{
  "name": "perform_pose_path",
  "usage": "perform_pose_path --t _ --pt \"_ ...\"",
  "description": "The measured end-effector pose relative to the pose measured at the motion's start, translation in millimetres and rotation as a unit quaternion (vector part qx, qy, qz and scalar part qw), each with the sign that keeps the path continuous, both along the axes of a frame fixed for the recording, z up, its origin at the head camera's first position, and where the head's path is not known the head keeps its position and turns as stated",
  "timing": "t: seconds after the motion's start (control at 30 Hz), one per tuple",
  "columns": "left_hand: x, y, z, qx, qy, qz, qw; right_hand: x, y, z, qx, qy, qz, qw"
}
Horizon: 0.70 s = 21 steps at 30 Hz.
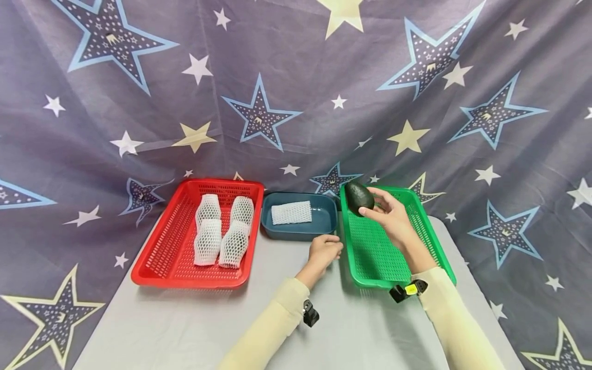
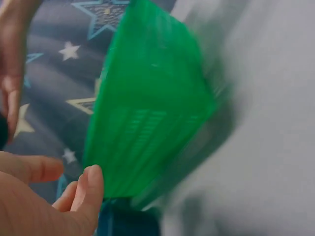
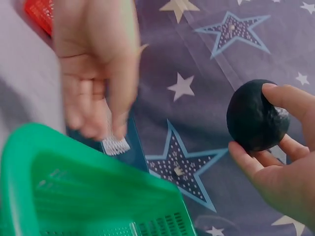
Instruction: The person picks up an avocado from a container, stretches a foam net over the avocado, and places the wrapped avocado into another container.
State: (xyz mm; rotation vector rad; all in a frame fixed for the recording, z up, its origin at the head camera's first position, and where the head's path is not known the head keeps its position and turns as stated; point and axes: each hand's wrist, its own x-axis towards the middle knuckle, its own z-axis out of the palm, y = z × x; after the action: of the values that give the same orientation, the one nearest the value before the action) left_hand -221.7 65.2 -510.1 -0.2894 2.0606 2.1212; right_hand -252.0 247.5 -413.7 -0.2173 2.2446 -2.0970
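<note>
My right hand [image 1: 392, 215] holds a dark avocado [image 1: 358, 198] between thumb and fingertips, above the far left corner of the green basket [image 1: 379, 259]. The right wrist view shows the same avocado [image 3: 253, 115] gripped from one side. My left hand [image 1: 324, 253] hangs empty with loosely bent fingers, between the green basket and the front of the blue bin [image 1: 300, 236]. Inside that bin lies a flat white foam net sleeve [image 1: 292, 213]. In the left wrist view, thumb and fingers of the left hand [image 2: 54, 196] are apart, with nothing between them.
At the left stands a red basket [image 1: 159, 259] holding several bulging white foam net sleeves [image 1: 207, 242] in two columns. The blue bin sits between the two baskets. A pale cloth covers the table [image 1: 185, 329], and a star-patterned curtain [image 1: 296, 46] hangs close behind.
</note>
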Motion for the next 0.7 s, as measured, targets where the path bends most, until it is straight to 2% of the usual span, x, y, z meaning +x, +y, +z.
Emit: perform_pose_path --t 0.13,0.33,0.5,0.7 --pt "-3.5 -20.9 16.5 0.059 0.032 0.024 0.9975 9.6 -9.2 -2.9 0.003 0.010 0.026 0.9996" --pt "-9.5 -60.9 50.1 0.130 0.044 -0.014 0.9904 18.6 -22.7 -7.9 0.023 0.014 0.057 0.9980" --pt "-8.7 -84.7 65.5 0.140 0.050 -0.058 0.9871 23.0 -33.2 -14.0 0.036 0.015 0.086 0.9955" --pt "-6.4 -102.6 67.6 0.105 0.049 -0.123 0.9856 29.1 -47.8 -20.8 0.050 0.021 0.130 0.9901"
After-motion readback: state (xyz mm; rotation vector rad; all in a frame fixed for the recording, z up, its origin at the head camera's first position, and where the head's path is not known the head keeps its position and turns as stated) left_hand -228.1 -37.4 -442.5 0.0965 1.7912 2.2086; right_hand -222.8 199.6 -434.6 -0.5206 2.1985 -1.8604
